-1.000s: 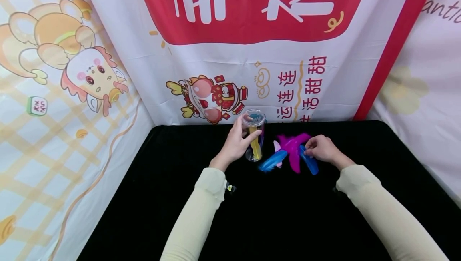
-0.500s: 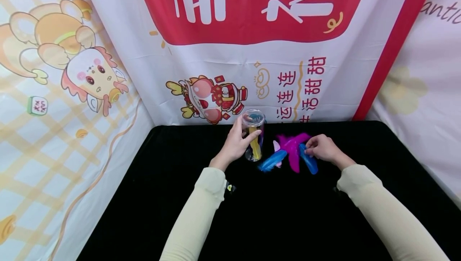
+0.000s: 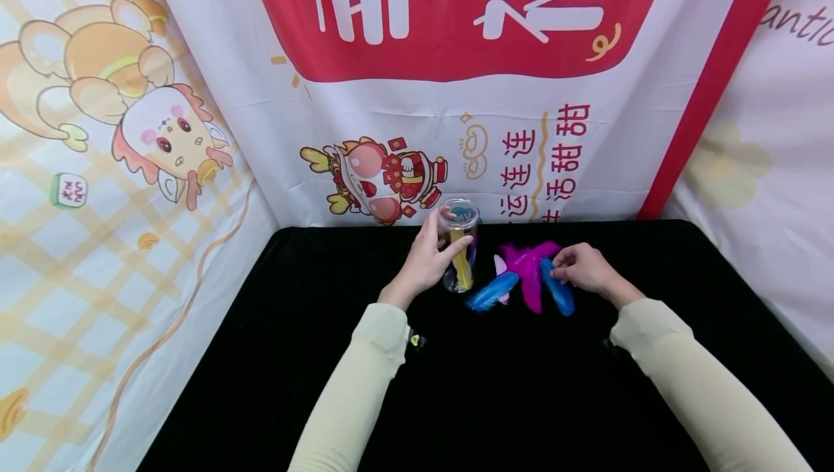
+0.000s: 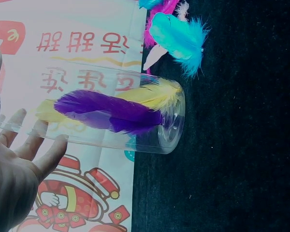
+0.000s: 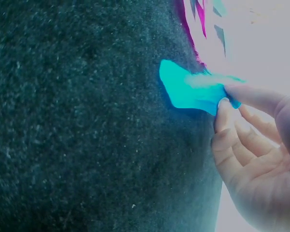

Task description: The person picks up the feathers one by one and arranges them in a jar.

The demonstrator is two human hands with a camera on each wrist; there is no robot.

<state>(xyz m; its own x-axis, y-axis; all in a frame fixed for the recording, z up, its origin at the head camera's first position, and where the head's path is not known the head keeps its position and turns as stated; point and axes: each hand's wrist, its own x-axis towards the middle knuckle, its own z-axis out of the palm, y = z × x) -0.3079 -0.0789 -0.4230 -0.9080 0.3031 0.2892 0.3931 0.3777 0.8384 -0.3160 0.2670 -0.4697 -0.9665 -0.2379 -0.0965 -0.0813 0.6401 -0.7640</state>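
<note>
My left hand [image 3: 426, 258] grips a clear plastic jar [image 3: 459, 217] near the back of the table, thumb and fingers around its side. Inside the jar lie a purple feather [image 4: 108, 111] and a yellow feather [image 4: 157, 94], plain in the left wrist view. To the right, my right hand [image 3: 583, 268] pinches a blue feather [image 5: 191, 89] between thumb and index finger at one end. Between the hands, magenta feathers [image 3: 529, 269] lie spread on the table. A second blue feather [image 3: 493, 291] and a pale pink feather [image 3: 500, 265] lie at their left side, close to the jar.
Black cloth covers the table [image 3: 508, 385]. Behind its far edge hangs a white and red printed curtain [image 3: 391, 110], close to the jar. A patterned sheet [image 3: 98, 276] hangs along the left side and a pale one [image 3: 782, 168] along the right.
</note>
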